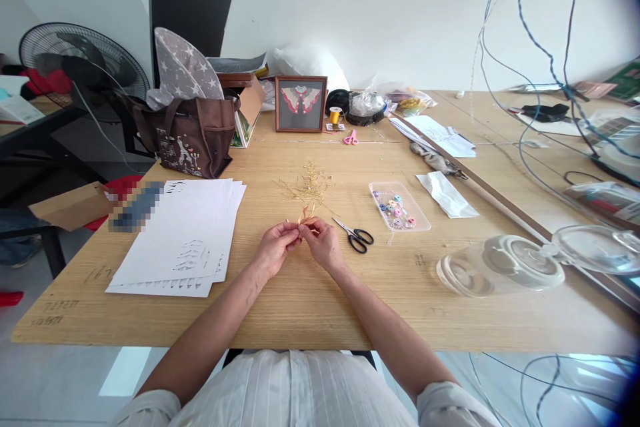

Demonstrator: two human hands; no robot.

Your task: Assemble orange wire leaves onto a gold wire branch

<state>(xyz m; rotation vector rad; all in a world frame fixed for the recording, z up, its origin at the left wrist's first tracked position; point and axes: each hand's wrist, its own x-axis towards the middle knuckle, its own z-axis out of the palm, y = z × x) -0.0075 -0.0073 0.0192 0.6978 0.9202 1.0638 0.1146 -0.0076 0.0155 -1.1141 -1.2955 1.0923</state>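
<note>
Both hands meet over the middle of the table. My left hand (277, 245) is closed in a pinch, and my right hand (322, 241) pinches right beside it. Between their fingertips is a small orange, leaf-like piece (306, 215) with pointed tips sticking up; its lower part is hidden by the fingers. Just beyond the hands lies a loose heap of thin gold wire pieces (310, 181). Scissors with black handles (359, 237) rest to the right of my right hand, blades pointing toward the wire. A clear plastic tray (423, 219) farther right holds several small coloured spools or beads.
White paper sheets (160, 247) with small drawn shapes lie at left, near a brown bag (200, 133). Behind are a framed picture (301, 105), a yellow thread spool (335, 116) and pink scissors (351, 138). A clear jar (480, 270) lies at right, beside a white packet (447, 193).
</note>
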